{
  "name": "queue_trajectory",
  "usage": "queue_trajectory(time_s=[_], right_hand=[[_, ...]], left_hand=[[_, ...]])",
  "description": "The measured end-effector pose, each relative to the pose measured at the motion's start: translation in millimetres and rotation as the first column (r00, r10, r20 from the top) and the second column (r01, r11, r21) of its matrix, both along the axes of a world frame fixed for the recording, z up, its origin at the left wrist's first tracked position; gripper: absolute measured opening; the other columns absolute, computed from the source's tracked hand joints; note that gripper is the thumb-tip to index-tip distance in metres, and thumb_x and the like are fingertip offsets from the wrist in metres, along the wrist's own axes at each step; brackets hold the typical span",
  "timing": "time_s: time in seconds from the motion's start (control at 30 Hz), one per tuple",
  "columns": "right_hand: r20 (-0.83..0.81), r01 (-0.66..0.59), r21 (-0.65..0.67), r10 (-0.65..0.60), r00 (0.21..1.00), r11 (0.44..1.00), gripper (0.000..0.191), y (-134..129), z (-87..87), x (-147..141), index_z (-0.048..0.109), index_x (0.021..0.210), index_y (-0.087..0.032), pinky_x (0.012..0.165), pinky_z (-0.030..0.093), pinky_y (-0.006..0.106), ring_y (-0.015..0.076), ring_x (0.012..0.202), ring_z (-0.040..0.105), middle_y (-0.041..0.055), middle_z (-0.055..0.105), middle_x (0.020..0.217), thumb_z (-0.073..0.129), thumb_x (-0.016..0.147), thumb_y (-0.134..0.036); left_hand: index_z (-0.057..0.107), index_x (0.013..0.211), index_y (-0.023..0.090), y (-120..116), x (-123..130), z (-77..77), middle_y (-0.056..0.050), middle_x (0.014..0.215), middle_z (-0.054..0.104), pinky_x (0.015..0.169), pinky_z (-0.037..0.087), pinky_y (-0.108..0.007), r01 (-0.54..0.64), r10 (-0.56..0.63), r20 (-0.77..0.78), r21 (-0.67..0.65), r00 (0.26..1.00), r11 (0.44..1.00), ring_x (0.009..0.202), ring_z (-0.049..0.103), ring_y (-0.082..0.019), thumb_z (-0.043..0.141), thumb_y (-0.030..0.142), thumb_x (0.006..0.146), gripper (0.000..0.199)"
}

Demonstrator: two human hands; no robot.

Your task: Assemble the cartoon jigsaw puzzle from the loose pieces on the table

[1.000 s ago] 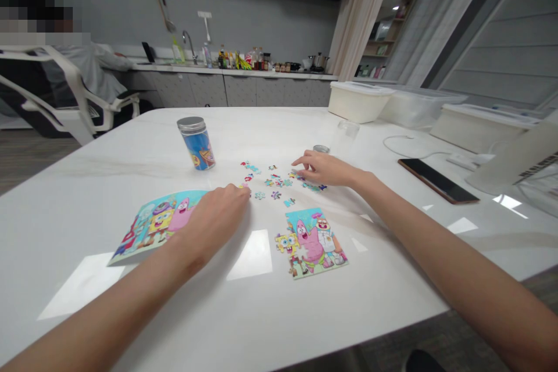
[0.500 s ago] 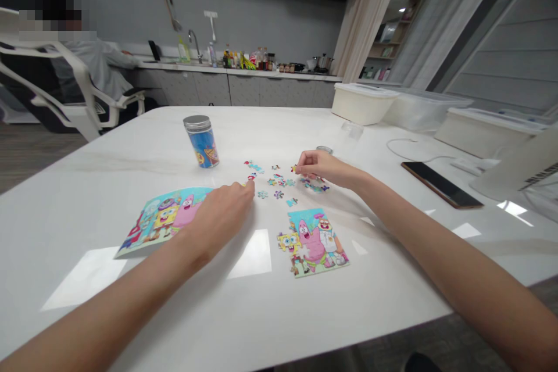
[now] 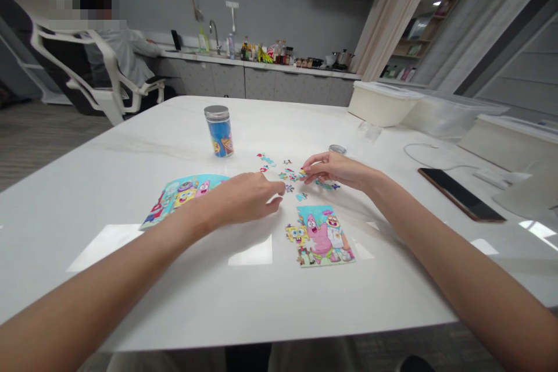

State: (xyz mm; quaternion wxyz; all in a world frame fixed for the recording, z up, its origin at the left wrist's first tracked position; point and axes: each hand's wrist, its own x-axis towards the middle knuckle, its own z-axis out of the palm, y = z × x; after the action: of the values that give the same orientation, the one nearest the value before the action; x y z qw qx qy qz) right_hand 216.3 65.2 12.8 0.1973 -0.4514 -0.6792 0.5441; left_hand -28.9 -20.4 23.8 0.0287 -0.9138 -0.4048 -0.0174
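One glossy turquoise sheet printed with cartoon figures (image 3: 168, 200) lies on the white table (image 3: 209, 314), then comes a blue-wrapped cylindrical jar with a silver lid (image 3: 219, 133). The person's left hand (image 3: 250, 197) has thumb and forefinger parted, near loose multicoloured jigsaw pieces (image 3: 301, 197). Just nearer the person lies a partly joined cartoon puzzle (image 3: 322, 238). Their right hand (image 3: 337, 170) pinches a small yellowish piece (image 3: 303, 173), well apart from a black phone (image 3: 462, 195).
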Motion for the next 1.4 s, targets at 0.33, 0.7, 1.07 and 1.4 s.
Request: queue_trajectory(time_s=[0.33,0.7,1.07,1.4], right_hand=[[0.359,-0.478,0.148,0.403,0.842,0.866,0.021,-37,37.0,-5,0.071,0.086,-0.019,0.068,0.044,0.028,0.0157,0.078,0.061,0.0031,0.073,0.087,0.069,0.082,-0.039],[0.179,-0.411,-0.002,0.405,0.897,0.912,0.024,-61,8.5,5,0.071,0.103,-0.019,0.067,0.047,0.027,0.0152,0.079,0.065,0.0049,0.074,0.091,0.068,0.083,-0.033],[0.110,-0.362,-0.087,0.371,0.922,0.928,0.019,-67,13.2,2,0.068,0.095,-0.019,0.065,0.049,0.027,0.0145,0.071,0.067,0.0031,0.074,0.081,0.071,0.079,-0.029],[0.086,-0.381,-0.091,0.389,0.917,0.920,0.019,-69,12.5,2,0.067,0.095,-0.019,0.064,0.051,0.027,0.0143,0.069,0.068,0.0028,0.074,0.081,0.070,0.080,-0.029]], left_hand=[[0.077,0.083,0.025,-14,3,-4.5,0.002,0.053,0.063,0.046,0.029,-0.022,0.407,-0.361,0.240,-0.178,0.901,0.896,0.046,0.051,-0.010,0.064,0.021,0.081,0.014],[0.073,0.072,0.022,-21,11,-7.3,0.002,0.050,0.061,0.041,0.020,-0.025,0.398,-0.350,0.249,-0.175,0.903,0.901,0.042,0.047,-0.010,0.065,0.018,0.078,0.011],[0.075,0.080,0.022,-19,17,-18.2,0.005,0.044,0.056,0.042,0.023,-0.023,0.353,-0.316,0.335,-0.054,0.888,0.934,0.039,0.045,-0.008,0.060,0.022,0.085,0.016],[0.074,0.090,0.022,-21,23,-21.4,0.009,0.040,0.046,0.043,0.026,-0.020,0.299,-0.261,0.465,-0.009,0.846,0.954,0.037,0.041,-0.005,0.060,0.030,0.087,0.016]])
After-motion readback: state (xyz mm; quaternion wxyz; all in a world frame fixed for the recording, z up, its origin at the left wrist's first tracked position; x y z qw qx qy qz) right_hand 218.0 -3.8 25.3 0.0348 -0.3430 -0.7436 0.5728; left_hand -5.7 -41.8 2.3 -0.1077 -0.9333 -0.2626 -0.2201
